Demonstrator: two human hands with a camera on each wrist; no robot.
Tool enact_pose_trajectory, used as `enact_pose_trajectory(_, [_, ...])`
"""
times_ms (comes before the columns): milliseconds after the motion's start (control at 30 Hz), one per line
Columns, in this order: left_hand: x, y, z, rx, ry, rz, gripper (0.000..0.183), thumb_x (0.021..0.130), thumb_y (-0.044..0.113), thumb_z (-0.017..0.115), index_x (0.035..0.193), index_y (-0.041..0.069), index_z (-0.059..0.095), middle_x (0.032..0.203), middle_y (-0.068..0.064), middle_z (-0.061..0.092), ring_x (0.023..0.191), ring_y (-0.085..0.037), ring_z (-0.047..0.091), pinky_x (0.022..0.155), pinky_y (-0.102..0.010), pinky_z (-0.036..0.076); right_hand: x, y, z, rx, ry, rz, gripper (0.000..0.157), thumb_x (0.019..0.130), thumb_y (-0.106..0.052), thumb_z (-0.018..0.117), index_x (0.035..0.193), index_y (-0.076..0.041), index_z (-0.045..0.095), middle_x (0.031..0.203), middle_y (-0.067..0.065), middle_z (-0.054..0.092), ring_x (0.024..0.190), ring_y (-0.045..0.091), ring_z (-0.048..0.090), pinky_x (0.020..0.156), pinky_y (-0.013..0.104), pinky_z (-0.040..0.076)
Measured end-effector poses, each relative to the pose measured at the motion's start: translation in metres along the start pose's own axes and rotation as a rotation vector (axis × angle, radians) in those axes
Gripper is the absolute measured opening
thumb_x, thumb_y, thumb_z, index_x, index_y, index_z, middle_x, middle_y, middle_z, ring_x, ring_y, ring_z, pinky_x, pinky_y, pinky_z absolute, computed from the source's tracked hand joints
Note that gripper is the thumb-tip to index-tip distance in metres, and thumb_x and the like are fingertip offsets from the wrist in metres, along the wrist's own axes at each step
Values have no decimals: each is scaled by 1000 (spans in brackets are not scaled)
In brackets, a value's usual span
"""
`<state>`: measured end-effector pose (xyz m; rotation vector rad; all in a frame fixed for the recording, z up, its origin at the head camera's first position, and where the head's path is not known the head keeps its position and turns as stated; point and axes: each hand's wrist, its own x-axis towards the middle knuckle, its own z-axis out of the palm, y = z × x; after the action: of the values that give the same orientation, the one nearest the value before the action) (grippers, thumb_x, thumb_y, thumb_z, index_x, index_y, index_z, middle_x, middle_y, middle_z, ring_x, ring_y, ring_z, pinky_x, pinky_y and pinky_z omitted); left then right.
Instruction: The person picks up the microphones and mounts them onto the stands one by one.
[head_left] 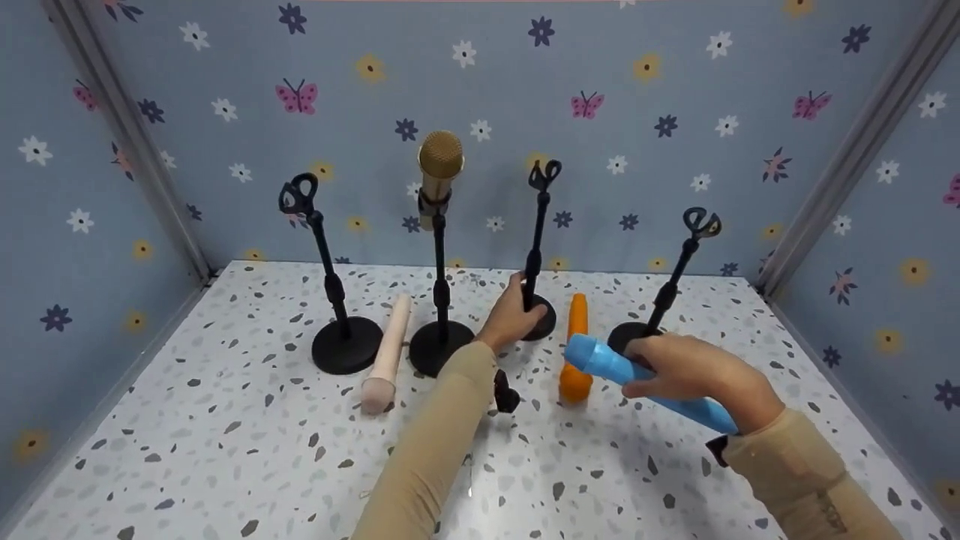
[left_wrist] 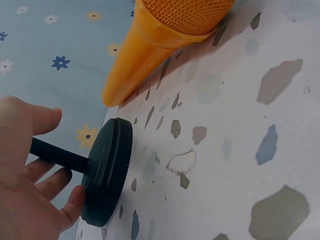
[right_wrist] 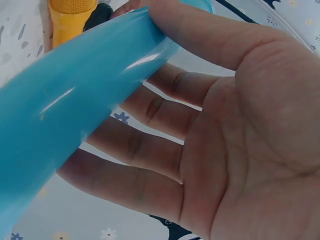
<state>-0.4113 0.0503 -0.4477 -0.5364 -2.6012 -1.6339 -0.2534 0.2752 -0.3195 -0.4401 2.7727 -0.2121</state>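
In the head view my left hand [head_left: 514, 315] grips the lower pole of a black microphone stand [head_left: 534, 259], just above its round base. The left wrist view shows the thumb on one side of the pole and the fingers on the other, low by the base [left_wrist: 107, 172]. This stand's clip [head_left: 545, 176] holds nothing. My right hand [head_left: 694, 367] holds a smooth blue microphone [head_left: 604, 360] between thumb and fingers, tilted above the table. An orange microphone [head_left: 576, 382] lies on the table between the two hands, partly hidden behind the blue one.
A gold microphone [head_left: 440, 161] sits in the clip of another stand [head_left: 440, 289]. More stands are at far left [head_left: 334, 289] and right [head_left: 667, 292], their clips unfilled. A pale pink microphone [head_left: 388, 356] lies on the speckled table [head_left: 247, 450]. Flowered panels [head_left: 495, 90] enclose three sides.
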Motion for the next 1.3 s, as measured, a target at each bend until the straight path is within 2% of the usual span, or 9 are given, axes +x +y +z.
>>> enact_pose_trajectory(133, [-1, 2, -3, -55, -11, 8, 63, 98, 12, 65, 152, 7, 32, 136, -21, 58, 126, -29, 55, 113, -42, 38, 2, -3, -2, -23, 2, -31, 42, 90, -38, 77, 117, -7, 68, 92, 2, 63, 79, 21, 58, 80, 48, 54])
enact_pose_trajectory(233, [-2, 3, -5, -53, -17, 11, 63, 99, 12, 64, 153, 7, 33, 136, -20, 58, 127, -28, 55, 113, -41, 38, 3, -3, -2, -35, 0, -53, 40, 91, -37, 77, 115, -6, 68, 89, 1, 62, 77, 20, 57, 77, 45, 54])
enact_pose_trajectory(400, [-4, 4, -8, 61, 8, 9, 49, 102, 15, 60, 147, 4, 44, 133, -14, 60, 126, -26, 55, 110, -41, 40, 5, -8, -1, -31, -1, -53, 42, 88, -42, 79, 113, -9, 69, 90, 0, 63, 77, 19, 59, 80, 48, 55])
enact_pose_trajectory(600, [-8, 4, -11, 111, 16, -18, 27, 104, 17, 57, 128, 4, 56, 119, -13, 66, 114, -27, 62, 103, -42, 46, 8, -14, 1, -25, 19, -80, 37, 88, -41, 79, 107, -11, 68, 87, 0, 61, 77, 19, 58, 79, 45, 55])
enact_pose_trajectory(700, [-13, 4, -12, 214, 1, -8, 24, 106, 21, 56, 125, 6, 58, 116, -12, 67, 110, -27, 64, 98, -42, 49, 9, -15, 2, -23, 29, -90, 38, 89, -41, 79, 108, -11, 68, 87, -1, 61, 77, 19, 58, 80, 46, 55])
enact_pose_trajectory(833, [-21, 5, -12, 346, -13, 47, 22, 106, 22, 56, 121, 6, 58, 112, -12, 69, 106, -28, 67, 93, -42, 52, 8, -15, 2, -16, 38, -98, 37, 89, -40, 79, 108, -11, 67, 88, 0, 61, 77, 19, 57, 79, 46, 54])
enact_pose_trajectory(1000, [-33, 10, -14, 397, -39, 63, 21, 106, 20, 56, 120, 6, 58, 113, -13, 69, 108, -29, 67, 94, -43, 52, 8, -15, 3, 6, 52, -119, 37, 90, -37, 78, 111, -9, 68, 90, -1, 63, 78, 18, 58, 80, 46, 54])
enact_pose_trajectory(1233, [-55, 13, -17, 441, -71, 50, 21, 105, 23, 58, 118, 7, 61, 108, -12, 70, 102, -27, 67, 89, -43, 53, 8, -12, 6, 26, 105, -229, 31, 92, -30, 76, 108, -6, 67, 87, -2, 62, 73, 15, 55, 69, 37, 50])
enact_pose_trajectory(1300, [-61, 14, -17, 442, -86, 51, 21, 105, 24, 58, 118, 7, 61, 110, -11, 70, 104, -26, 67, 91, -42, 53, 9, -11, 7, 29, 111, -221, 33, 93, -31, 76, 110, -5, 67, 90, -2, 64, 74, 14, 56, 72, 38, 53])
